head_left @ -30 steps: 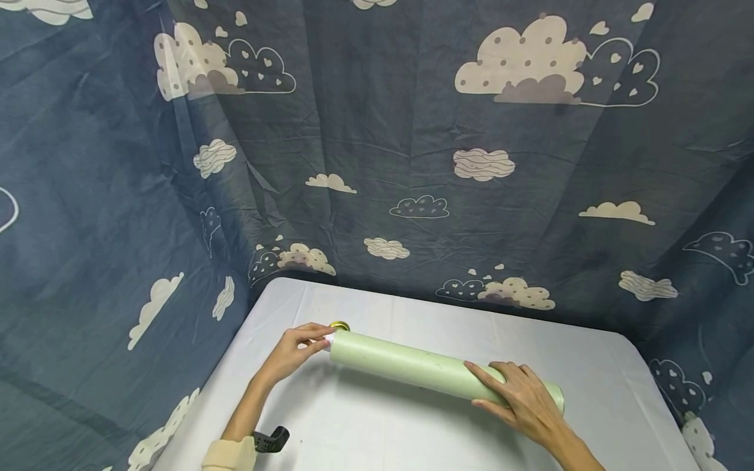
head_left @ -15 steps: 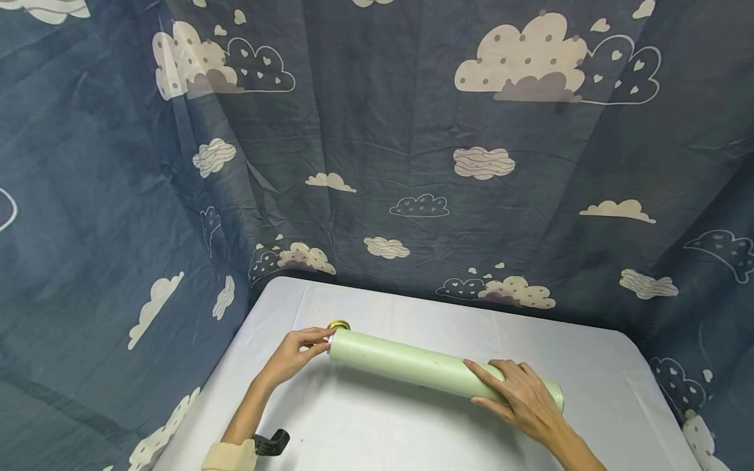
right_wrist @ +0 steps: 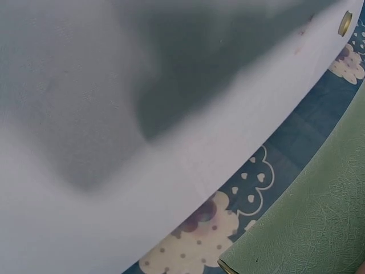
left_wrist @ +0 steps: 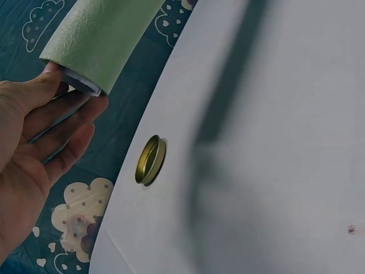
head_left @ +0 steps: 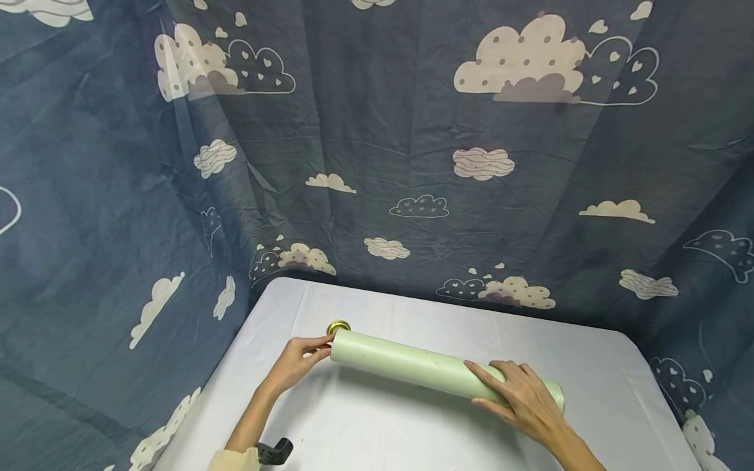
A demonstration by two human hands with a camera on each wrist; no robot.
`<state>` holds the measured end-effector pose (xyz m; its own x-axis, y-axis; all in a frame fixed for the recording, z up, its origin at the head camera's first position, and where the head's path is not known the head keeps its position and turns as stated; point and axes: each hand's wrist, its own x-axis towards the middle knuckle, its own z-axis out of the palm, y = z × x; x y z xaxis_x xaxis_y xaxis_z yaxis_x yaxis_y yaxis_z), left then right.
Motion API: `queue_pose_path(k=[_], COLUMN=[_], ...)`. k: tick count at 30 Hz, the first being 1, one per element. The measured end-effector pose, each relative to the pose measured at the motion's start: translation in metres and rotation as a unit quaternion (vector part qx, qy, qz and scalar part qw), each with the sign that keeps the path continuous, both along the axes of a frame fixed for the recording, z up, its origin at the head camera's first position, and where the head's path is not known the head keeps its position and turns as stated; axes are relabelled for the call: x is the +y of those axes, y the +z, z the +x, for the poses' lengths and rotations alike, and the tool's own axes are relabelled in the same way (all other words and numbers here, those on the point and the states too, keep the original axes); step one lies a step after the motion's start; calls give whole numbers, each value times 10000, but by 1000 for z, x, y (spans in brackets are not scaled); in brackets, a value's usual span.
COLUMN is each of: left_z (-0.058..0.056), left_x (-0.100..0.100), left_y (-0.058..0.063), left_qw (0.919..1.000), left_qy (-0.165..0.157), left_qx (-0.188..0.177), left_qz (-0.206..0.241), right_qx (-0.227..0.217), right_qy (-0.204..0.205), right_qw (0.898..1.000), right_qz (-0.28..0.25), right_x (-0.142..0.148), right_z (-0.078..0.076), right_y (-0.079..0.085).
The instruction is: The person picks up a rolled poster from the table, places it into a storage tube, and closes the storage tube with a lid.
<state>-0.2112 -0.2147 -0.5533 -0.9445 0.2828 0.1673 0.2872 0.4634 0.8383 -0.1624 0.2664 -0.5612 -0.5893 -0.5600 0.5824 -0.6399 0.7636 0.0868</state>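
A long pale green tube (head_left: 406, 360) is held slantwise over the white table, its left end farther from me. My right hand (head_left: 524, 402) grips it near the right end, thumb on the near side and fingers over the top. At the left end, my left hand (head_left: 294, 361) has thumb and fingertips at the rim. The left wrist view shows a whitish roll (left_wrist: 81, 81) just inside the opening, with these fingers against it and the rim. A round gold metal lid (head_left: 338, 326) lies on the table behind that end; the left wrist view shows its hollow side.
The white-covered table (head_left: 377, 425) has rounded far corners. Dark blue cloth (head_left: 377, 131) with cloud prints hangs behind it and along both sides. A black strap (head_left: 275, 451) sits at my left wrist, beside a cream sleeve (head_left: 235, 460).
The white piece sticking out of the tube's left end has gone inside, out of the head view. My left fingers have shifted slightly, uncovering more of the gold lid. The right hand stays put.
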Motion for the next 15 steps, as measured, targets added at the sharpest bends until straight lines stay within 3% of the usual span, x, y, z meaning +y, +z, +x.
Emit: queue_pose_path(k=[10,15], left_z=[10,9], left_x=[-4,-11], left_y=[-15,-21], left_qw=[9999,9986], left_qy=[135,454], left_qx=[-17,-210], left_qz=[-5,-152], right_qx=[3,-115], right_qy=[-38,-170], right_qw=[10000,9998], right_qz=[16,60], right_x=[-1,2], right_z=[6,8], right_y=[-5,-6])
